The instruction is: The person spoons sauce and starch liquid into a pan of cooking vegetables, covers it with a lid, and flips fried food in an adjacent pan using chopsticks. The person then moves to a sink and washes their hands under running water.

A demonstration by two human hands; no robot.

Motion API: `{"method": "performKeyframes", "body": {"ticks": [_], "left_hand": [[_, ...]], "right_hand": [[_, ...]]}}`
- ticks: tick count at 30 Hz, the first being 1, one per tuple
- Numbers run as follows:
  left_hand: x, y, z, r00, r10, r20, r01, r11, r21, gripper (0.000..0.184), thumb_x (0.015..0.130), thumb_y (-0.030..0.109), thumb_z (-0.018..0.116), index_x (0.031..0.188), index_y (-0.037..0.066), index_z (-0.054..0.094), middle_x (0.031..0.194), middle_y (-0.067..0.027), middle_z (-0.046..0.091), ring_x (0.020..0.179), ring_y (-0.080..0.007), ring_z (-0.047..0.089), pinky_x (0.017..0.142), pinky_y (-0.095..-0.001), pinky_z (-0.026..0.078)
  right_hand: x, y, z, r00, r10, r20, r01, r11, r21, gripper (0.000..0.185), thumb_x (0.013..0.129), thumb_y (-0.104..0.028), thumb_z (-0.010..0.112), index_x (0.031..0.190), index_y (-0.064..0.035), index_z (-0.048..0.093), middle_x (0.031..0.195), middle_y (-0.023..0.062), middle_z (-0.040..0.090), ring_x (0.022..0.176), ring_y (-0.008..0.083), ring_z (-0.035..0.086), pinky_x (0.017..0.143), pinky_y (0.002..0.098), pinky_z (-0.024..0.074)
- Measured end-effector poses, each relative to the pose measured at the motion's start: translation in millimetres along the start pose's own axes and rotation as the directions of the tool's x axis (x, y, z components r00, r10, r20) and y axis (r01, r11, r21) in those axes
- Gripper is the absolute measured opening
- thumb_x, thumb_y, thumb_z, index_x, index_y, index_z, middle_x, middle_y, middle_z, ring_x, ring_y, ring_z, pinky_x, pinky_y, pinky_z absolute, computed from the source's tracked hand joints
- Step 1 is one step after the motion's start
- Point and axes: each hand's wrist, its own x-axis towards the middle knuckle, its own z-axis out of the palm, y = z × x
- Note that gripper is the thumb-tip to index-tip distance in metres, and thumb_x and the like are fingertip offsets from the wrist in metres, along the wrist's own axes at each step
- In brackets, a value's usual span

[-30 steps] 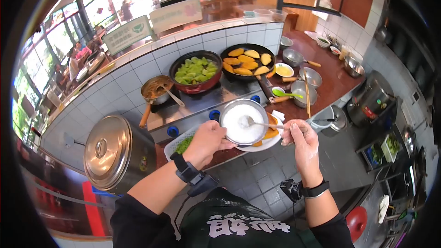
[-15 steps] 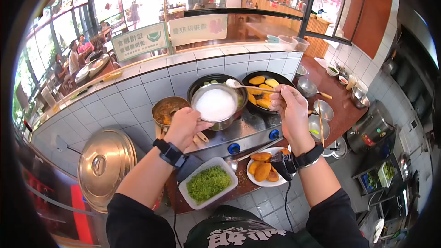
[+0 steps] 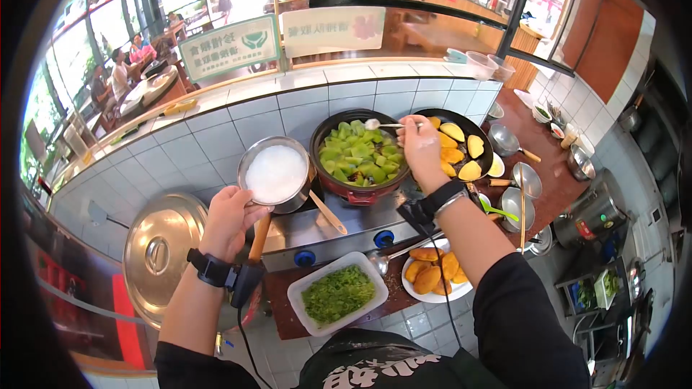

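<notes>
My left hand [image 3: 232,220] grips a round metal bowl [image 3: 301,162] by its near rim; white granules [image 3: 275,173] fill much of it. Between the fingers of my right hand [image 3: 422,148] is a small thin-handled spoon [image 3: 391,125], with some white granules at its tip. That spoon is over the far right part of a dark pot with a red outside [image 3: 360,197]. Chopped green vegetable pieces [image 3: 357,153] lie inside the pot. Just right of my right hand, a black pan [image 3: 484,133] holds yellow slices, partly hidden by the hand.
A white tub [image 3: 295,295] of chopped greens and a white plate [image 3: 425,296] of browned pieces stand in front of the steel stove [image 3: 346,234]. Metal bowls [image 3: 528,180] sit at right, a large lidded pot [image 3: 155,248] at left. A tiled ledge [image 3: 346,74] runs behind.
My left hand has carried the bowl leftward off the pot, so the green pieces now show. My right hand has shifted left, bringing the spoon over the pot. The camera view has also shifted.
</notes>
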Motion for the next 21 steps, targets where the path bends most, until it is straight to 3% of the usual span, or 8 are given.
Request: {"method": "performKeyframes", "body": {"ticks": [2,6,7,11,14,18,19,21], "left_hand": [[-4,0,-3,1.000,-0.015,-0.011,0.015,1.000,-0.010,0.010,0.090,0.006,0.046,0.093,-0.004,0.047,0.088,-0.0173,0.060,0.076,-0.0234,0.065,0.064,-0.0257,0.057],[-4,-1,0,1.000,-0.018,-0.008,0.018,1.000,-0.015,0.009,0.090,0.005,0.047,0.091,-0.003,0.047,0.088,-0.0170,0.061,0.076,-0.0237,0.065,0.064,-0.0257,0.057],[-4,-1,1,1.000,-0.018,-0.005,0.018,1.000,-0.024,0.009,0.090,0.005,0.047,0.091,-0.003,0.047,0.088,-0.0172,0.061,0.076,-0.0239,0.065,0.064,-0.0257,0.057],[0,0,9,1.000,-0.019,0.025,0.020,0.999,-0.033,0.009,0.090,0.006,0.048,0.090,-0.003,0.046,0.089,-0.0176,0.061,0.077,-0.0245,0.065,0.064,-0.0256,0.057],[2,2,16,0.998,-0.022,0.054,0.023,1.000,-0.015,0.010,0.090,0.006,0.048,0.090,-0.004,0.045,0.089,-0.0176,0.060,0.077,-0.0247,0.065,0.066,-0.0260,0.057],[9,2,26,0.996,-0.016,0.093,0.016,1.000,0.004,0.012,0.090,0.006,0.047,0.093,-0.005,0.045,0.091,-0.0179,0.059,0.080,-0.0248,0.064,0.069,-0.0274,0.056],[11,1,28,0.994,-0.017,0.104,0.016,1.000,0.011,0.011,0.090,0.005,0.046,0.094,-0.006,0.045,0.092,-0.0182,0.059,0.080,-0.0249,0.064,0.070,-0.0277,0.056],[16,-1,32,0.992,-0.020,0.125,0.018,1.000,0.022,0.012,0.089,0.004,0.045,0.095,-0.006,0.045,0.094,-0.0188,0.058,0.081,-0.0251,0.064,0.071,-0.0283,0.056]], "right_hand": [[-3,-6,-14,0.999,-0.001,0.044,0.005,0.996,-0.086,0.017,0.090,-0.014,0.049,0.088,-0.0006,0.060,0.067,0.0061,0.061,0.058,0.0128,0.057,0.054,0.0267,0.0455],[-4,-4,-21,0.990,-0.106,0.093,0.128,0.952,-0.278,0.018,0.089,-0.017,0.050,0.088,-0.0029,0.060,0.067,0.0107,0.061,0.060,0.0227,0.060,0.059,0.0331,0.0472],[-6,-7,-19,0.986,-0.101,0.131,0.140,0.930,-0.341,0.018,0.090,-0.018,0.049,0.089,-0.0040,0.059,0.072,0.0141,0.061,0.067,0.0302,0.061,0.064,0.0373,0.0475],[-13,-8,-13,0.897,-0.384,0.219,0.442,0.777,-0.448,0.015,0.091,-0.017,0.048,0.091,-0.0047,0.057,0.081,0.0160,0.061,0.078,0.0356,0.058,0.069,0.0412,0.0466],[-15,-10,-17,0.862,-0.384,0.331,0.504,0.720,-0.477,0.014,0.091,-0.016,0.048,0.091,-0.0047,0.056,0.081,0.0160,0.061,0.078,0.0356,0.059,0.069,0.0421,0.0466],[-14,-32,-30,0.934,-0.308,0.182,0.357,0.843,-0.404,0.012,0.090,-0.013,0.049,0.091,-0.0046,0.058,0.083,0.0163,0.062,0.078,0.0353,0.059,0.069,0.0392,0.0475],[-18,-51,-36,0.964,-0.218,0.154,0.262,0.879,-0.399,0.014,0.092,-0.013,0.049,0.092,-0.0031,0.059,0.080,0.0128,0.063,0.073,0.0258,0.062,0.067,0.0325,0.0486],[-23,-71,-44,0.977,-0.167,0.129,0.183,0.975,-0.124,0.017,0.094,-0.014,0.047,0.093,-0.0021,0.060,0.078,0.0091,0.062,0.071,0.0174,0.060,0.067,0.0278,0.0483]]}}
